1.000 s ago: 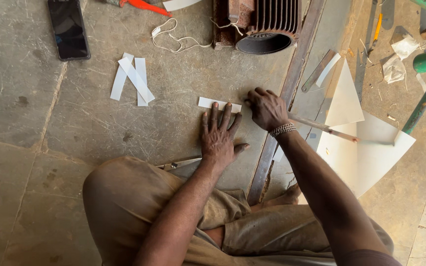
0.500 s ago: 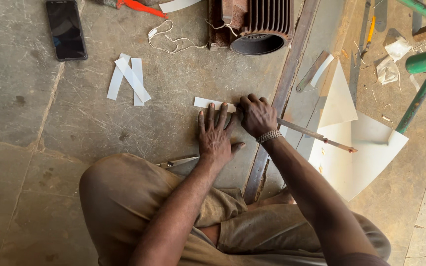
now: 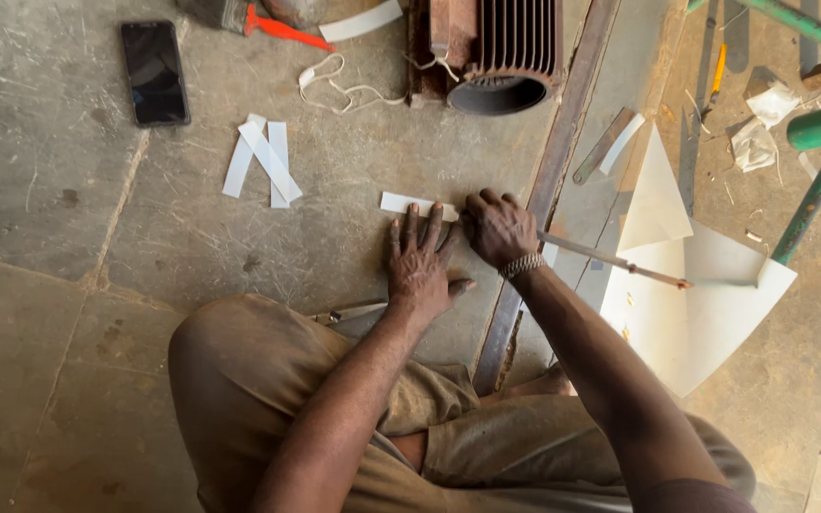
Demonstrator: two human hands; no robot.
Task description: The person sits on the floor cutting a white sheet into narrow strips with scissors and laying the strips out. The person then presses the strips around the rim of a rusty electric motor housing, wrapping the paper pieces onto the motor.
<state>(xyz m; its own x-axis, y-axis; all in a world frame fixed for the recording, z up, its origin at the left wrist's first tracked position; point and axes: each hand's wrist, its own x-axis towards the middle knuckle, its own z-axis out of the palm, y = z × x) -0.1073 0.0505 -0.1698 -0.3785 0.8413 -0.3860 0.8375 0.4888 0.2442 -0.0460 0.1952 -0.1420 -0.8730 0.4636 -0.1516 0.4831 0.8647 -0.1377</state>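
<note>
Head view: a seated person bent over a stone floor [image 3: 40, 142], knees drawn up, both hands working on one small piece.
Left hand [image 3: 422, 268]: lay flat, fingers spread, pressing down a white paper strip [image 3: 409, 203]; nothing was clasped in it.
Right hand [image 3: 499, 228]: was curled shut around a long thin rod-like tool [image 3: 610, 260], its far end reaching over a large white sheet [image 3: 686, 323].
Strip position: on the floor just past the left fingertips, touching them, its left end showing free.
Step in hand: by my judgement, creasing or trimming the strip against the held tool.
Next move: would seemingly call for steady pressure from the flat hand.
Surroundings: cut strips [image 3: 260, 160] lay well apart to the left, near a dark phone [image 3: 155, 72]; a ribbed motor housing [image 3: 503, 52] stood beyond.
</note>
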